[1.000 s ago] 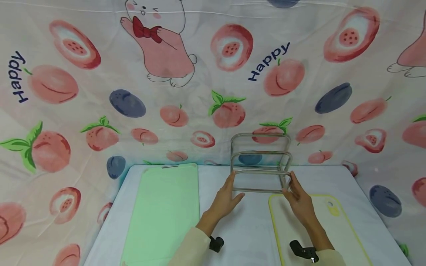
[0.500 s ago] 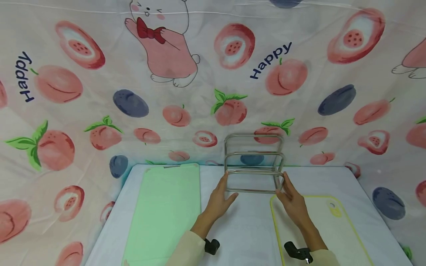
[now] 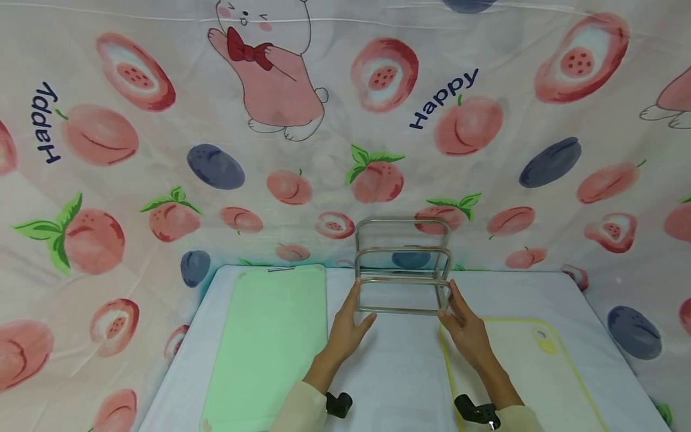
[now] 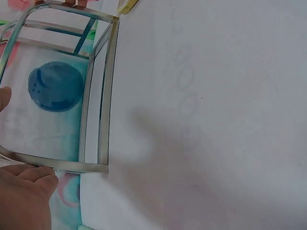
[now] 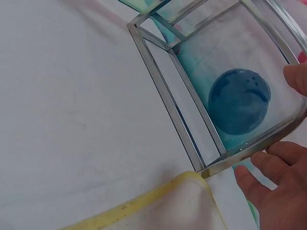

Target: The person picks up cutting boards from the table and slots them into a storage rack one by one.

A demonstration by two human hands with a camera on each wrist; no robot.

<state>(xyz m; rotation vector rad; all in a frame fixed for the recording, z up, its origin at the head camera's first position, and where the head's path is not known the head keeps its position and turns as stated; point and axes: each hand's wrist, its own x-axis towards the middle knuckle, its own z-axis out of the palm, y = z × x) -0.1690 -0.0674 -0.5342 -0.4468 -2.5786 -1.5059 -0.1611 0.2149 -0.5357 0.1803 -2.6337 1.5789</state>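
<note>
A metal rack with upright rounded loops (image 3: 399,311) stands at the back of the table, between both hands. My left hand (image 3: 342,336) touches its left side, fingers straight and thumb spread out toward the middle. My right hand (image 3: 471,336) lies along the right side, its fingers extended and its thumb by the lower front corner. In the left wrist view, the left fingers (image 4: 36,179) rest against the outside of the frame. In the right wrist view, the right thumb (image 5: 296,79) is at the frame's edge and the fingers are spread on the outer side.
A green cutting board (image 3: 270,348) lies flat on the left of the white table (image 3: 394,372). On the right lies a white cutting board with a yellow rim (image 3: 518,360), its far corner close to the rack. A fruit-printed cloth (image 3: 302,162) hangs behind.
Both hands and the rack between them have moved to the left across the table. The head view has shifted slightly; the boards stay in place.
</note>
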